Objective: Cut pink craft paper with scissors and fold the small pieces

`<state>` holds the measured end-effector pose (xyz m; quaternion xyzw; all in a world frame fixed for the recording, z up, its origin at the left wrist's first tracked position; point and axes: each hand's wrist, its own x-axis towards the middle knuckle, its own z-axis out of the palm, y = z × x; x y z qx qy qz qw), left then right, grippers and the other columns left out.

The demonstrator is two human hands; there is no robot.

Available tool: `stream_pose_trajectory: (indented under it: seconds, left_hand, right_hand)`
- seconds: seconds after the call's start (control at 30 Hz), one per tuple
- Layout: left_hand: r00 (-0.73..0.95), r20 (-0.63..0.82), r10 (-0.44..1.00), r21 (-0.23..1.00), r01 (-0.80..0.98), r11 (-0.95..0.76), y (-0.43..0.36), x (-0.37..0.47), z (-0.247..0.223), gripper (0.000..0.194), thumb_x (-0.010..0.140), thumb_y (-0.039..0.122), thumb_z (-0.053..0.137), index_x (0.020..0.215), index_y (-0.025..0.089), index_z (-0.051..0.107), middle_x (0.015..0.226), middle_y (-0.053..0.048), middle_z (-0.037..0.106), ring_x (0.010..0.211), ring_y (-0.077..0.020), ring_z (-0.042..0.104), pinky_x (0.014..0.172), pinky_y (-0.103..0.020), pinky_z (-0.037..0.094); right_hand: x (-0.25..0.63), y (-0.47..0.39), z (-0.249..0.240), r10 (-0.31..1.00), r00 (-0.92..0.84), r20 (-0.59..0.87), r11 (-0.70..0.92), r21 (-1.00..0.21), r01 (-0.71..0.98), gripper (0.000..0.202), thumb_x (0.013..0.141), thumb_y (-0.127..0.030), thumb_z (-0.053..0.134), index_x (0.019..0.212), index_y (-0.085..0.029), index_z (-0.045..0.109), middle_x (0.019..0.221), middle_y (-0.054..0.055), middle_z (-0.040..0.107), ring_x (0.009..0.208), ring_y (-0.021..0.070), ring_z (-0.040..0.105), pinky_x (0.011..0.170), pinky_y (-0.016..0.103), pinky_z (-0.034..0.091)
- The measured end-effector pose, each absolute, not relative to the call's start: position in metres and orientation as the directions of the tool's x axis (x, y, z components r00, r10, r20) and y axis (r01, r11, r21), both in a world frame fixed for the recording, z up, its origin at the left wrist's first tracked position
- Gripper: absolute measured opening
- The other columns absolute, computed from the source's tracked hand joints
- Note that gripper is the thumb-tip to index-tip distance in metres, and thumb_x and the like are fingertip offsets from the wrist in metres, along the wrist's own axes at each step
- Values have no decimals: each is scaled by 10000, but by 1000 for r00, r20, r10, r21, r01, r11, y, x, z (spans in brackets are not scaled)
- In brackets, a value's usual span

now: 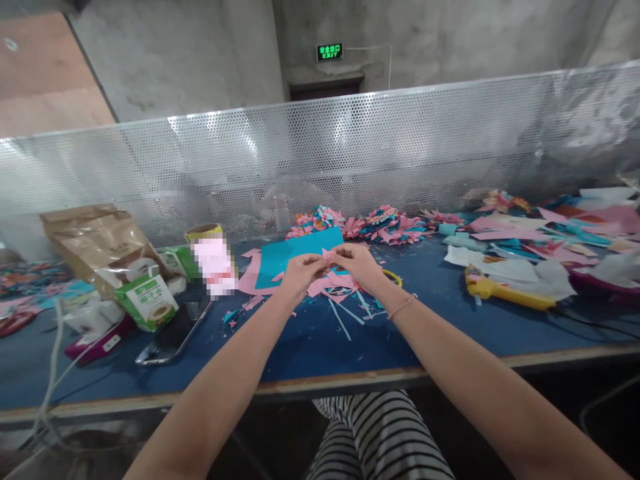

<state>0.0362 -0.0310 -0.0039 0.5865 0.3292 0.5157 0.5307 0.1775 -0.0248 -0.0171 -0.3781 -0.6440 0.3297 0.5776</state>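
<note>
Between my two hands is a small folded piece of pink paper (329, 256). My left hand (304, 272) pinches its left side, and my right hand (356, 261) pinches the right side. Both hands are closed at the fingertips, held a little above the table. Behind and below them lies a sheet of blue paper (280, 259). Pink paper scraps (323, 287) and thin pale strips (341, 319) are spread under my hands. Part of a yellow ring-shaped handle (393, 277) shows behind my right wrist; the rest of it is hidden.
Pink and blue paper flowers (385, 225) are heaped along a perforated metal screen (350, 153). To the right lies a yellow glue gun (510, 293) with its cord. On the left are a phone (175, 331), a green-and-white packet (147, 301) and a brown paper bag (100, 247).
</note>
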Motion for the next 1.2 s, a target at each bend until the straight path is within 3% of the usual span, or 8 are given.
stream_pose_trajectory:
  seconds: [0.5, 0.97, 1.07, 1.2]
  left_hand:
    - [269, 293, 918, 956, -68, -285, -28, 37, -10, 251, 565, 361, 682, 638, 126, 632, 585, -58, 622, 545, -120, 565, 582, -263, 462]
    - [273, 357, 893, 930, -9, -369, -28, 35, -9, 211, 580, 336, 670, 591, 136, 603, 538, -30, 598, 500, -103, 538, 547, -244, 439]
    - [295, 282, 913, 959, -91, -267, -28, 35, -9, 211, 573, 318, 684, 614, 128, 602, 569, -41, 612, 519, -104, 552, 575, -250, 449]
    - [376, 8, 927, 964, -250, 93, -29, 34, -4, 270, 638, 394, 625, 647, 127, 591, 642, -84, 640, 600, -134, 600, 628, -265, 476]
  right_hand:
    - [179, -28, -14, 849, -25, 527, 523, -834, 172, 221, 621, -355, 596, 666, -141, 569, 606, 2, 555, 553, 93, 484, 533, 234, 414]
    - [178, -31, -14, 876, -66, 478, 477, -878, -36, 205, 608, -348, 601, 643, -162, 522, 572, -35, 508, 548, 84, 501, 569, 246, 449]
    - [178, -31, -13, 857, -51, 512, 514, -857, 25, 199, 648, -362, 560, 687, -168, 540, 607, -25, 518, 571, 92, 505, 581, 253, 451]
    - [181, -32, -11, 782, -27, 622, 611, -758, 230, 182, 699, -338, 519, 738, -170, 579, 670, 8, 568, 627, 119, 517, 603, 264, 432]
